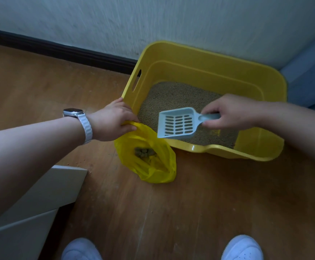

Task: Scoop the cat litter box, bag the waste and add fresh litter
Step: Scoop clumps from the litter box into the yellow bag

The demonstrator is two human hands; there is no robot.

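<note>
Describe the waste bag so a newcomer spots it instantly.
Find the big yellow litter box against the wall. At its near left corner, on the wood floor, sits a crumpled translucent yellow plastic bag, its handle in the left hand. Unlike the rigid box, it is soft, with dark clumps inside.

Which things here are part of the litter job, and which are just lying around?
In use: litter box, litter, scoop in right hand, yellow bag held open by left hand, clumps inside.

Just there: white board, watch, shoes.
</note>
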